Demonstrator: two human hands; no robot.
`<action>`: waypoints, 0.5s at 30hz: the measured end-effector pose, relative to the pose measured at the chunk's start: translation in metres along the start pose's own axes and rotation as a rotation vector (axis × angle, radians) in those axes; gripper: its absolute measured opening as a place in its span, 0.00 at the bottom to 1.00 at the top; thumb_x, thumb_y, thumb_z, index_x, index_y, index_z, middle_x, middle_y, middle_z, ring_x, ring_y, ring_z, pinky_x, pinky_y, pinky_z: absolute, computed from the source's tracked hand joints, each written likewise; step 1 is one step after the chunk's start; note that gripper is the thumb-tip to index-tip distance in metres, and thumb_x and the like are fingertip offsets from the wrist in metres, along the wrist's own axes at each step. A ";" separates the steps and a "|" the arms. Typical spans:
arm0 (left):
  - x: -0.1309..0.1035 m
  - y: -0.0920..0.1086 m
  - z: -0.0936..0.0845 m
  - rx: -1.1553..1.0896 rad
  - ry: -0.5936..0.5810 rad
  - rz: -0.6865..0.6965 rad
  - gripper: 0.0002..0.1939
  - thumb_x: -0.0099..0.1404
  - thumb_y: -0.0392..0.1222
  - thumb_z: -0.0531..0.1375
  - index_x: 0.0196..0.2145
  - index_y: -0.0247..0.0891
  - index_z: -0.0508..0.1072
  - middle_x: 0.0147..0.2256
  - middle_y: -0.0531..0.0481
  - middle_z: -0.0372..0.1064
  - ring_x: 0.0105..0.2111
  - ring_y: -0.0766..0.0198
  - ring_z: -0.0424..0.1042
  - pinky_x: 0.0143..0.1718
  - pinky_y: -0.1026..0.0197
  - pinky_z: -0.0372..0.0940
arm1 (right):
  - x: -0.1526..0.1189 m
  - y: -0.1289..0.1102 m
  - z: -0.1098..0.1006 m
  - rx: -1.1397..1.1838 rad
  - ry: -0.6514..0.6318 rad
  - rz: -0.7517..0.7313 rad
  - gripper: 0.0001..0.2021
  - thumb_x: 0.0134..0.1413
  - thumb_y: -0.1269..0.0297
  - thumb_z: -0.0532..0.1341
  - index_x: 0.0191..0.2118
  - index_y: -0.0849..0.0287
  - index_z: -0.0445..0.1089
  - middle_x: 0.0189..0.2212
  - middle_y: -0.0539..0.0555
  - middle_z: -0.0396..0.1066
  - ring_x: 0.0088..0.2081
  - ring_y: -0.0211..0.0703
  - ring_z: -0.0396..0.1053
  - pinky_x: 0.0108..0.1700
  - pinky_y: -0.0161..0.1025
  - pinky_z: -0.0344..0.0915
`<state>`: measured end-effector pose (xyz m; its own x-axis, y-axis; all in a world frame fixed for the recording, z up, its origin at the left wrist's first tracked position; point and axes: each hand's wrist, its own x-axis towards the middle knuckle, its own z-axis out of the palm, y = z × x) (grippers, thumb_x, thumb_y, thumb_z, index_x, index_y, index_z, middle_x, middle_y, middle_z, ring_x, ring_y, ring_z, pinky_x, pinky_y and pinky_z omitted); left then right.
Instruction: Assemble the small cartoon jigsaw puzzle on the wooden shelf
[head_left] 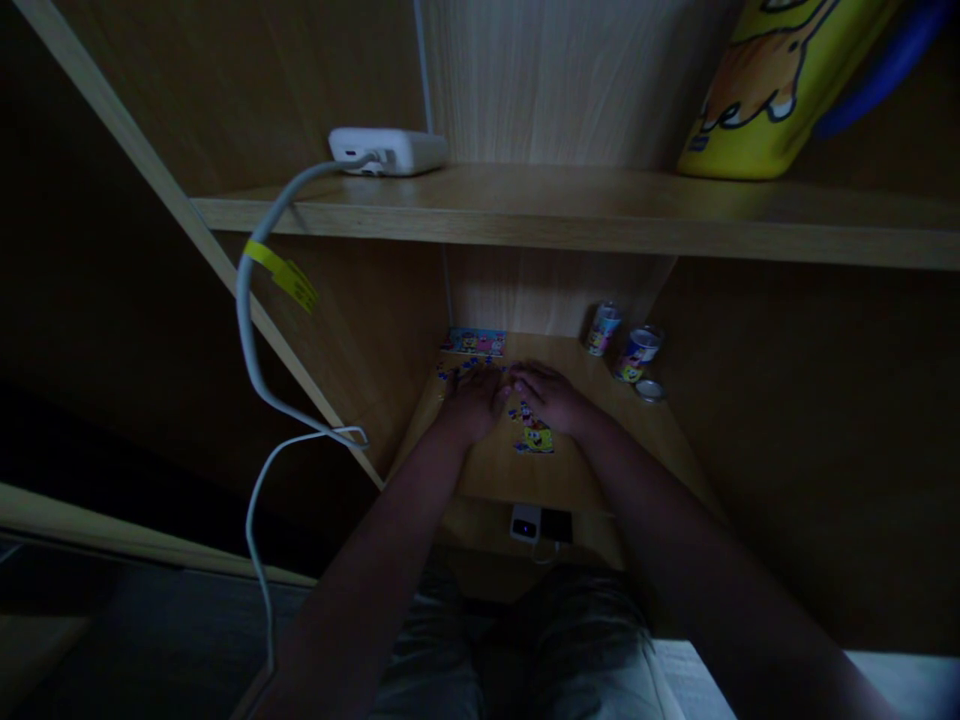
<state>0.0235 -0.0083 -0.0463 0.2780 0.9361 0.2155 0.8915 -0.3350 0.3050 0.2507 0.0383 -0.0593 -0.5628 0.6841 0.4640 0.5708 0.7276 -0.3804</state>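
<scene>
Small jigsaw puzzle pieces [469, 365] lie scattered on the wooden desk surface, mostly blue. My left hand [474, 402] rests palm down over the nearer pieces, its fingers stretched forward. Close beside it is my right hand [553, 394], with thumb and fingers drawn together toward the left fingertips. Whatever the right fingers pinch is too small and dark to make out. Just below the right hand sits a partly joined puzzle [537, 438] with a yellow cartoon face, and a few loose pieces touch or adjoin its upper left. Behind the hands, a colourful picture strip [474, 342] lies near the back wall.
Two printed cans [602, 329] [638, 354] stand at the back right, with a round metal lid [649, 391] before them. Overhead, a shelf [525, 205] bears a white charger [390, 151] and a yellow mug [765, 110]. A cable [247, 330] hangs left. Devices [526, 523] lie below.
</scene>
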 end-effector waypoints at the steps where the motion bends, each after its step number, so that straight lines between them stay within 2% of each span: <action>1: 0.000 0.001 -0.001 0.002 0.009 0.001 0.31 0.85 0.58 0.46 0.75 0.44 0.68 0.75 0.38 0.65 0.78 0.40 0.57 0.79 0.24 0.40 | 0.001 -0.001 -0.001 0.009 0.001 -0.002 0.23 0.82 0.51 0.51 0.64 0.51 0.78 0.64 0.59 0.79 0.69 0.55 0.71 0.75 0.59 0.65; 9: 0.000 0.003 -0.010 -0.003 0.067 0.025 0.24 0.85 0.46 0.49 0.66 0.42 0.77 0.70 0.40 0.72 0.74 0.46 0.65 0.79 0.32 0.48 | -0.004 -0.004 -0.014 0.102 0.007 0.031 0.16 0.80 0.57 0.56 0.51 0.55 0.82 0.49 0.60 0.83 0.54 0.53 0.78 0.61 0.51 0.73; 12: 0.000 0.005 -0.014 -0.047 0.093 0.131 0.20 0.82 0.42 0.52 0.61 0.45 0.81 0.68 0.44 0.75 0.71 0.49 0.68 0.78 0.36 0.52 | -0.005 -0.004 -0.016 0.126 0.026 0.054 0.14 0.79 0.60 0.57 0.49 0.53 0.82 0.47 0.58 0.84 0.52 0.52 0.79 0.58 0.49 0.73; 15: 0.000 0.008 -0.018 -0.120 0.097 0.271 0.14 0.79 0.41 0.59 0.54 0.47 0.84 0.62 0.47 0.80 0.65 0.51 0.74 0.75 0.41 0.58 | -0.004 -0.003 -0.018 0.109 0.062 0.035 0.13 0.77 0.62 0.59 0.47 0.54 0.82 0.45 0.57 0.85 0.50 0.52 0.79 0.58 0.49 0.72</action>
<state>0.0244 -0.0134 -0.0274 0.4590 0.7983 0.3899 0.7392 -0.5866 0.3308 0.2621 0.0323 -0.0453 -0.5034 0.7074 0.4961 0.5192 0.7066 -0.4808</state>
